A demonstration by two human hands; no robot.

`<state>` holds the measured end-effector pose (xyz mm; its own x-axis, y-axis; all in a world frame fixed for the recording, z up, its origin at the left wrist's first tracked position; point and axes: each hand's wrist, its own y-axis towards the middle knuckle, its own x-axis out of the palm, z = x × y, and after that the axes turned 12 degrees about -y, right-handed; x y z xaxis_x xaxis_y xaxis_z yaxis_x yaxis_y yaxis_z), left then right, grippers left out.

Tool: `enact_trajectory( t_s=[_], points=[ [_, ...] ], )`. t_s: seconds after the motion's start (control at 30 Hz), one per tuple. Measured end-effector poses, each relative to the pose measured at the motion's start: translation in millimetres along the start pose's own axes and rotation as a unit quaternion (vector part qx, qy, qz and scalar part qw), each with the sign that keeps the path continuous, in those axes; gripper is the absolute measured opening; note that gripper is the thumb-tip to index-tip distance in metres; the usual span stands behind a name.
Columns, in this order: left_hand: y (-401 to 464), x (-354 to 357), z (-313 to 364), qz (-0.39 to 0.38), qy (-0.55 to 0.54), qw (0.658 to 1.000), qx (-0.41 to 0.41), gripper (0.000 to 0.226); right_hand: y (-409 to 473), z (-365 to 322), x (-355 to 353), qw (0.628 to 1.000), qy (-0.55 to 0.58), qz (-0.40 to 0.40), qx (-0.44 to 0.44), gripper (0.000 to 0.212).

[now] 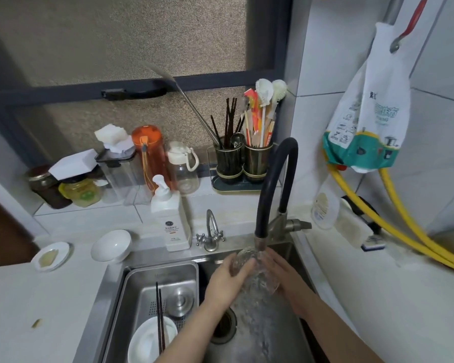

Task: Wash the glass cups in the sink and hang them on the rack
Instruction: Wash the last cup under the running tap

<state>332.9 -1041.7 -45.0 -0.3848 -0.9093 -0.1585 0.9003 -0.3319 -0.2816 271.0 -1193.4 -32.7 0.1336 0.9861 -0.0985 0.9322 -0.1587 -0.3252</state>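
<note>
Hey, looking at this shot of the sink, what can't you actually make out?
- Glass cup, head view: blurred by running water and covered by both hands; its shape is unclear.
- Right hand: its grip is hidden behind the cup and the water.
- Rack: not in view, so no hung cups can be counted.
- White plate in the sink tray: cut off by the bottom edge.
- Soap bottle label: too small to read.

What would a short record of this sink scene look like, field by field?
activity: rinsing a glass cup under running water
left hand: grip on the cup's left side
right hand: grip on the cup's right side
tap: black faucet, water flowing
sink: steel, drain open
tray in sink: white bowl, dark chopsticks, metal stopper
rack: not visible
</note>
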Motion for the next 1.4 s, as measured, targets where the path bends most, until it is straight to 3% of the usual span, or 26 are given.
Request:
enact_trajectory(
  t_s=[0.1,0.23,0.33,0.47,0.6,0.67,0.77,0.9,1.0,1.1,1.2,1.4],
  points=[
    [6.3,1.8,7.7,0.009,0.002,0.997,-0.071,0.093,-3.1,1.3,-4.6,0.999,0.025,-0.033,-0.006,0.049],
    [13.6,-0.5,10.7,0.035,-0.041,0.992,-0.112,0.074,-6.2,4.4,-4.0,0.999,-0.046,0.010,0.010,0.036],
    [6.5,-6.4,9.1,0.040,-0.139,0.985,-0.091,0.068,-3.6,2.1,-0.3,0.996,-0.053,0.048,0.056,0.041],
    [-1.7,-6.0,-0.3,0.032,-0.233,0.971,-0.044,0.079,2.0,-2.1,8.2,0.984,-0.110,0.080,0.114,0.052],
    [-6.2,0.7,5.6,0.070,-0.153,0.985,0.046,0.106,4.9,0.2,14.4,0.980,-0.086,0.084,0.159,0.055],
    [-9.7,7.4,7.3,0.099,-0.178,0.978,0.054,0.110,7.2,1.2,17.8,0.978,-0.087,0.089,0.167,0.057],
    [-14.3,19.9,6.0,0.098,-0.258,0.961,0.017,0.104,11.8,2.3,21.1,0.979,-0.086,0.089,0.162,0.055],
    [-16.9,20.7,3.4,0.047,-0.312,0.948,-0.037,0.076,7.3,5.2,19.1,0.976,-0.123,0.087,0.160,0.051],
    [-11.7,16.0,4.1,0.033,-0.331,0.941,-0.069,0.057,2.1,9.0,19.8,0.955,-0.273,0.086,0.081,0.040],
    [-5.2,13.6,9.4,0.031,-0.295,0.951,-0.087,0.045,-5.1,7.5,22.5,0.959,-0.257,0.118,-0.022,0.050],
    [-1.0,10.2,12.5,0.047,-0.250,0.963,-0.093,0.046,-12.4,4.8,24.7,0.928,-0.328,0.101,-0.146,0.049],
    [8.8,1.4,21.7,0.028,-0.152,0.986,-0.067,0.057,-19.9,-3.2,25.6,0.898,-0.404,-0.005,-0.173,0.044]
  ],
)
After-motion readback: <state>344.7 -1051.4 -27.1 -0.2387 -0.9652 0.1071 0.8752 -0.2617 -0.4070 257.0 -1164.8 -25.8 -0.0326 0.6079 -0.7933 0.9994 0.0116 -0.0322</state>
